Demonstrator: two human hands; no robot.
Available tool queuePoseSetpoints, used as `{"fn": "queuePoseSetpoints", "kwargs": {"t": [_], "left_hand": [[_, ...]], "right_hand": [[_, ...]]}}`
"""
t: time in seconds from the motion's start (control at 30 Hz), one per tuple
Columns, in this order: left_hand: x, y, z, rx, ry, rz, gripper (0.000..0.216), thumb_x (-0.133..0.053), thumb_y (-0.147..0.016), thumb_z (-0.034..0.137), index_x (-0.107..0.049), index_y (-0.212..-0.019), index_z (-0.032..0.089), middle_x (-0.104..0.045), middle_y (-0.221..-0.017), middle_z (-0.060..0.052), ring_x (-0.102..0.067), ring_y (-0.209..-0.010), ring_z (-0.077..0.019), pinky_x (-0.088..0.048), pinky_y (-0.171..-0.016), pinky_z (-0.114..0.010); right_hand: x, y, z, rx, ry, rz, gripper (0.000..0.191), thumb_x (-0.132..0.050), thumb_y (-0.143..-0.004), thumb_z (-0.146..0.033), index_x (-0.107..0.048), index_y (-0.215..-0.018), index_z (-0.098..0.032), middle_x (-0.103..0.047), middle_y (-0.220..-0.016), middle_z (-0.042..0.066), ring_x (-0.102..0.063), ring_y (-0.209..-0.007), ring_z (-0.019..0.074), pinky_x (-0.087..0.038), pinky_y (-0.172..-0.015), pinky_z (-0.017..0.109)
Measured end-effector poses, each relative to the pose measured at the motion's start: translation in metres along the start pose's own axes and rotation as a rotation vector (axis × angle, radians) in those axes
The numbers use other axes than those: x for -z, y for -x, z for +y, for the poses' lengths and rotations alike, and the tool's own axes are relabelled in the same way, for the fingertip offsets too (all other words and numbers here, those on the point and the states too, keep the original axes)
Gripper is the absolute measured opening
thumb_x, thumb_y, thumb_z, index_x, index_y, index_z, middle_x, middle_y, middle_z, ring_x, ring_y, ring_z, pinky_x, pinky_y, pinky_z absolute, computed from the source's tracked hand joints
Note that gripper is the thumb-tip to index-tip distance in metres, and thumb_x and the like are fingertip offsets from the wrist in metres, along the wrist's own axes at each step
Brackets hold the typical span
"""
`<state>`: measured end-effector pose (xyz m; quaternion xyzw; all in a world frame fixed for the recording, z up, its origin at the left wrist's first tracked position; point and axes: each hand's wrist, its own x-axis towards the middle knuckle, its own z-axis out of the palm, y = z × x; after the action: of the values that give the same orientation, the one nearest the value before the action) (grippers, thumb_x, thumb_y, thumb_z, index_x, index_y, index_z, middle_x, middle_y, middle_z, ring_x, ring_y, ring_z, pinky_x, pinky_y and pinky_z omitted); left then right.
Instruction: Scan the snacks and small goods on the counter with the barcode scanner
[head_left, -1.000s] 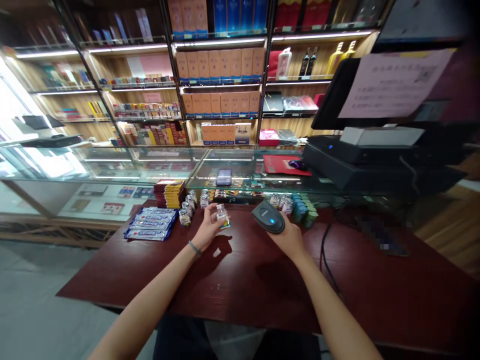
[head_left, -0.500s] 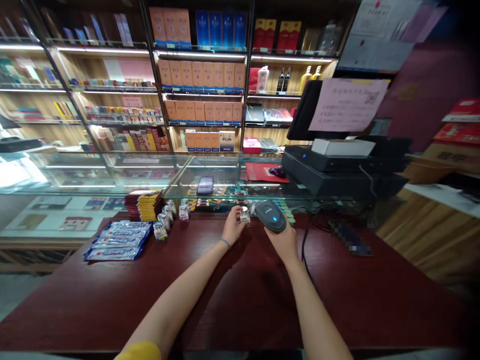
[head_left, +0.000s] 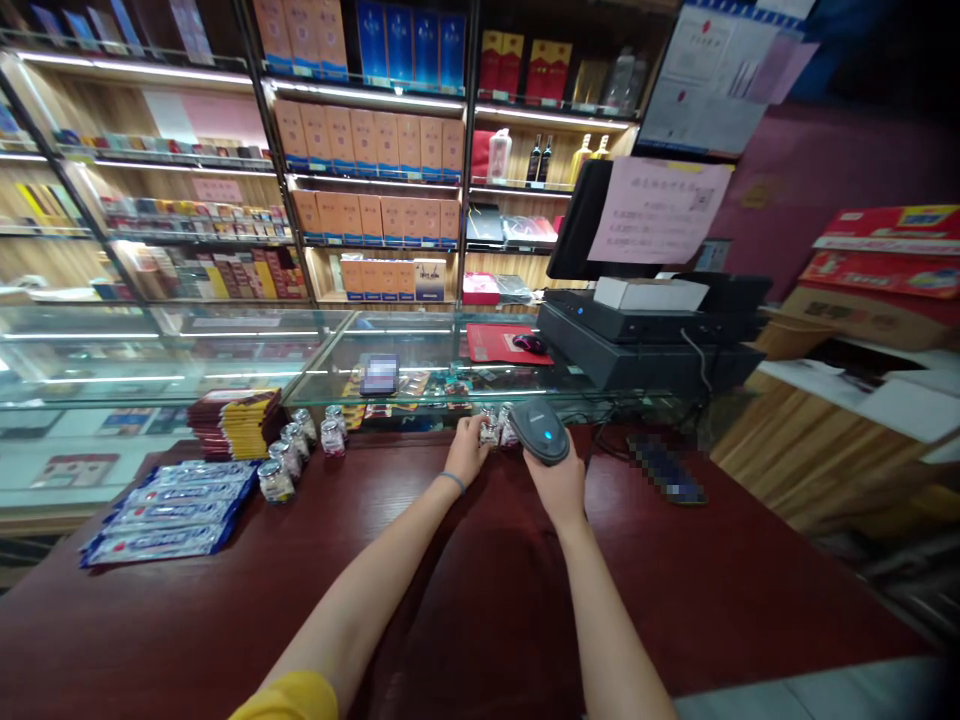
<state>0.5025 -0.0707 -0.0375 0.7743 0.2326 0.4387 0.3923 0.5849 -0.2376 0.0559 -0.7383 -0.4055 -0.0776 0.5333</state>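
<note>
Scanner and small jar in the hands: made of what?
The scanner looks like matte dark-grey plastic: moulded shell, lit blue spot. The jar is see-through with glints, so clear glass or plastic; cannot tell which.

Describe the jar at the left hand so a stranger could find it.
Start at the dark red table, at its far edge below the glass counter. Near the middle, the left hand holds a small clear jar. Unlike the row of similar jars further left, it sits beside the black scanner in the right hand.

Left hand (head_left: pixel 466 450) grips small jar (head_left: pixel 489 430) — right hand (head_left: pixel 559 484) holds scanner (head_left: pixel 540 432).
</note>
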Motion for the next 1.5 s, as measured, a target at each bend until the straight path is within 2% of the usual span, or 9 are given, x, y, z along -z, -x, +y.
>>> {"fn": "queuePoseSetpoints", "kwargs": {"t": [0.17,0.43,0.6,0.7,0.83,1.07,1.23,1.4,1.5], "left_hand": [[-0.003,-0.001,-0.001,-0.071,-0.067,-0.007,0.052,-0.063,-0.075,0.005,-0.054,-0.123,0.024,-0.048,-0.110,-0.008,-0.053,-0.099,-0.0221,-0.045,-0.097,-0.042],[-0.003,0.004,-0.002,-0.091,-0.079,-0.044,0.065,-0.062,-0.076,0.004,-0.043,-0.135,0.023,-0.050,-0.115,-0.010,-0.052,-0.108,-0.0254,-0.043,-0.101,-0.044],[-0.001,0.008,-0.001,-0.042,-0.079,-0.011,0.079,-0.066,-0.068,0.000,-0.037,-0.139,0.019,-0.048,-0.123,-0.013,-0.053,-0.112,-0.0257,-0.043,-0.102,-0.045],[0.010,0.016,0.001,-0.007,-0.095,0.010,0.082,-0.070,-0.065,0.001,-0.038,-0.137,0.019,-0.047,-0.123,-0.012,-0.055,-0.108,-0.0234,-0.045,-0.101,-0.045],[0.045,0.032,0.008,0.072,-0.123,0.019,0.072,-0.071,-0.071,0.006,-0.042,-0.136,0.018,-0.051,-0.119,-0.011,-0.058,-0.097,-0.0192,-0.051,-0.093,-0.041],[0.135,0.064,0.026,0.113,-0.176,0.184,0.046,-0.068,-0.079,0.013,-0.056,-0.122,0.021,-0.059,-0.106,-0.006,-0.060,-0.088,-0.0158,-0.054,-0.080,-0.032],[0.201,0.097,0.035,0.099,-0.249,0.332,0.036,-0.066,-0.083,0.018,-0.058,-0.118,0.021,-0.062,-0.103,-0.005,-0.063,-0.087,-0.0155,-0.053,-0.080,-0.031],[0.260,0.127,0.039,0.025,-0.417,0.463,0.029,-0.064,-0.087,0.025,-0.059,-0.115,0.021,-0.064,-0.099,-0.005,-0.062,-0.087,-0.0165,-0.051,-0.080,-0.031],[0.286,0.140,0.035,0.010,-0.545,0.589,0.028,-0.064,-0.087,0.029,-0.059,-0.113,0.020,-0.061,-0.097,-0.006,-0.059,-0.089,-0.0189,-0.050,-0.078,-0.032]], "right_hand": [[0.000,0.000,-0.001,-0.005,-0.012,0.009,0.036,-0.064,-0.077,-0.039,-0.059,-0.108,-0.021,-0.074,-0.091,0.012,-0.072,-0.089,0.0299,-0.054,-0.076,0.037],[-0.003,0.001,0.004,0.010,-0.012,0.009,0.038,-0.064,-0.076,-0.039,-0.058,-0.109,-0.021,-0.074,-0.091,0.013,-0.071,-0.089,0.0298,-0.055,-0.076,0.038],[-0.008,0.003,0.006,-0.009,0.030,-0.004,0.044,-0.063,-0.075,-0.044,-0.060,-0.111,-0.018,-0.074,-0.092,0.015,-0.071,-0.088,0.0309,-0.054,-0.075,0.038],[-0.011,0.005,0.006,-0.056,0.064,-0.012,0.053,-0.063,-0.073,-0.047,-0.060,-0.116,-0.017,-0.074,-0.094,0.015,-0.071,-0.090,0.0323,-0.054,-0.073,0.038],[-0.015,0.009,0.003,-0.021,0.052,-0.001,0.054,-0.063,-0.072,-0.050,-0.061,-0.115,-0.017,-0.074,-0.097,0.016,-0.070,-0.096,0.0325,-0.053,-0.076,0.038],[-0.030,0.019,0.002,0.033,-0.012,-0.025,0.059,-0.067,-0.069,-0.053,-0.064,-0.114,-0.014,-0.073,-0.098,0.019,-0.070,-0.091,0.0341,-0.054,-0.075,0.042],[-0.044,0.031,0.001,0.034,-0.083,-0.158,0.054,-0.069,-0.070,-0.051,-0.065,-0.110,-0.015,-0.075,-0.091,0.015,-0.072,-0.083,0.0316,-0.054,-0.069,0.039],[-0.057,0.049,-0.011,0.132,-0.081,-0.240,0.059,-0.067,-0.072,-0.049,-0.061,-0.121,-0.016,-0.075,-0.099,0.015,-0.071,-0.094,0.0324,-0.055,-0.076,0.040],[-0.063,0.062,-0.023,0.183,-0.084,-0.334,0.054,-0.066,-0.073,-0.047,-0.060,-0.119,-0.018,-0.075,-0.096,0.013,-0.071,-0.093,0.0314,-0.055,-0.074,0.037]]}}
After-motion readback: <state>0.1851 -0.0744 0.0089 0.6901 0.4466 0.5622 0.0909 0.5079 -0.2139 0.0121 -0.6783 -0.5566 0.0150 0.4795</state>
